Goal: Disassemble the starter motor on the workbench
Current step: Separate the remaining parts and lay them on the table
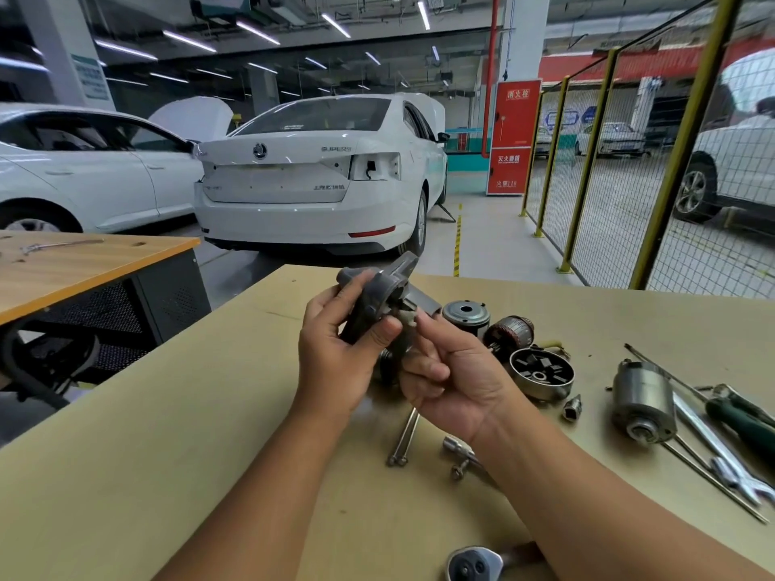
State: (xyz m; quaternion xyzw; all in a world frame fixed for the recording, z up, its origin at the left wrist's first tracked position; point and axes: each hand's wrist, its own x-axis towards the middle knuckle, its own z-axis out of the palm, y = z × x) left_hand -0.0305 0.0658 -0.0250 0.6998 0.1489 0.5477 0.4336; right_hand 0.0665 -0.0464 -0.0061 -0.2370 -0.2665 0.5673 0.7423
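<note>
Now left hand (pixel 335 350) grips the starter housing (pixel 373 299); right hand (pixel 448 375) pinches its near end.

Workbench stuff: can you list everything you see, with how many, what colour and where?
motor housing: 1, dark grey, held above the workbench
workbench: 1, tan, foreground
end cap: 1, silver, right of the hands
armature: 1, brown, beside the end cap
round casing: 1, silver, right of the hands
cylinder: 1, silver, far right
wrench: 1, silver, below the hands
screwdriver: 1, green handle, right edge
cars: 2 close by, white, behind the bench
left hand: 1, grips the housing
right hand: 1, pinches a small part on it
</note>
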